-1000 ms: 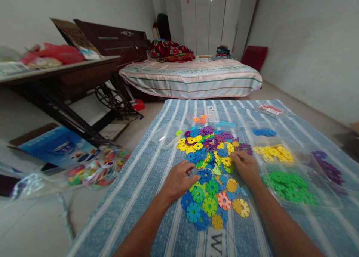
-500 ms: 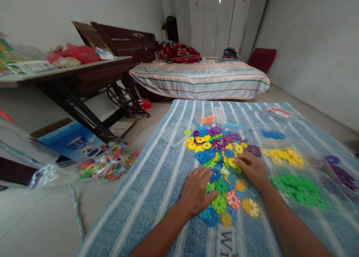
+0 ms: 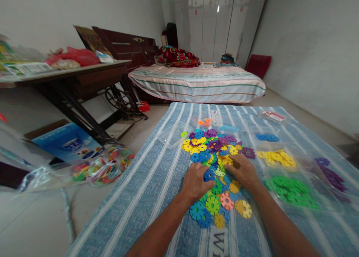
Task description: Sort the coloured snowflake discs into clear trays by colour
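A loose heap of notched plastic snowflake discs lies on the striped cloth between my hands, in blue, green, yellow, purple and orange. My left hand (image 3: 196,180) rests at the heap's left side, its thumb apart from the fingers, near a blue snowflake disc (image 3: 209,175). On the right side of the heap, the fingertips of my right hand (image 3: 243,171) close on a yellow snowflake disc (image 3: 225,160). Nearer to me lie a bright green snowflake disc (image 3: 212,205) and a pink snowflake disc (image 3: 227,201).
Clear plastic boxes at right hold green discs (image 3: 293,189), yellow discs (image 3: 276,158), blue discs (image 3: 267,137) and purple discs (image 3: 332,176). A clear box (image 3: 171,137) stands behind the heap at left. Beyond the cloth-covered table (image 3: 134,197) is a bed (image 3: 196,81).
My right hand has shifted slightly left and toward me among the yellow discs. My left hand stays beside the heap. The whole view has shifted a little.
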The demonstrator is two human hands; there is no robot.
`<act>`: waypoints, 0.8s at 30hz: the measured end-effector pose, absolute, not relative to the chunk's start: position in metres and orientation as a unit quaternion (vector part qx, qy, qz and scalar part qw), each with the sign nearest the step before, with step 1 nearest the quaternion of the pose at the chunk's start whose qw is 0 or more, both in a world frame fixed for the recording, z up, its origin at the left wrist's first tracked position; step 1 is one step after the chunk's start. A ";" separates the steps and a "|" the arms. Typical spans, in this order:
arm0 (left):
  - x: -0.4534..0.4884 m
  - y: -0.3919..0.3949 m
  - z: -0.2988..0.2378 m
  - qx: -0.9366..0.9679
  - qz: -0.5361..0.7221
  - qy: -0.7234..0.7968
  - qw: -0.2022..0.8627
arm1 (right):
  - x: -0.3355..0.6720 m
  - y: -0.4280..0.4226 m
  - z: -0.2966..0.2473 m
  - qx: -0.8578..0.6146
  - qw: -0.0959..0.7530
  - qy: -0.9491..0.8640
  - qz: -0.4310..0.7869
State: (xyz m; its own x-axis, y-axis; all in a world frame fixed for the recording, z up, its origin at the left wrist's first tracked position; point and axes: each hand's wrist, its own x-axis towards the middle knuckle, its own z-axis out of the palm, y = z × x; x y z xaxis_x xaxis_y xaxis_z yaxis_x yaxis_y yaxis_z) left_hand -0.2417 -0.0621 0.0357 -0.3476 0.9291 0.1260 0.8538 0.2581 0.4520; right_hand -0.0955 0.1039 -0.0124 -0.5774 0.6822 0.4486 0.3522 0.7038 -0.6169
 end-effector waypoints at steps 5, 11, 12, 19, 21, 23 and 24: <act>-0.243 -0.061 0.037 0.549 0.260 0.787 0.113 | -0.097 0.100 -0.011 -0.311 0.355 -0.855 0.214; -0.244 -0.062 0.033 0.528 0.338 0.762 0.160 | -0.099 0.096 -0.004 -0.273 0.388 -0.856 0.206; -0.244 -0.062 0.033 0.520 0.349 0.761 0.168 | -0.100 0.096 -0.003 -0.269 0.393 -0.856 0.202; -0.248 -0.063 0.037 0.489 0.378 0.761 0.195 | -0.103 0.085 0.012 -0.234 0.415 -0.862 0.176; -0.249 -0.064 0.039 0.487 0.381 0.760 0.198 | -0.103 0.080 0.015 -0.239 0.414 -0.857 0.194; -0.249 -0.064 0.039 0.486 0.386 0.759 0.199 | -0.103 0.076 0.018 -0.256 0.405 -0.847 0.229; -0.249 -0.064 0.039 0.485 0.388 0.758 0.200 | -0.103 0.074 0.019 -0.265 0.401 -0.841 0.247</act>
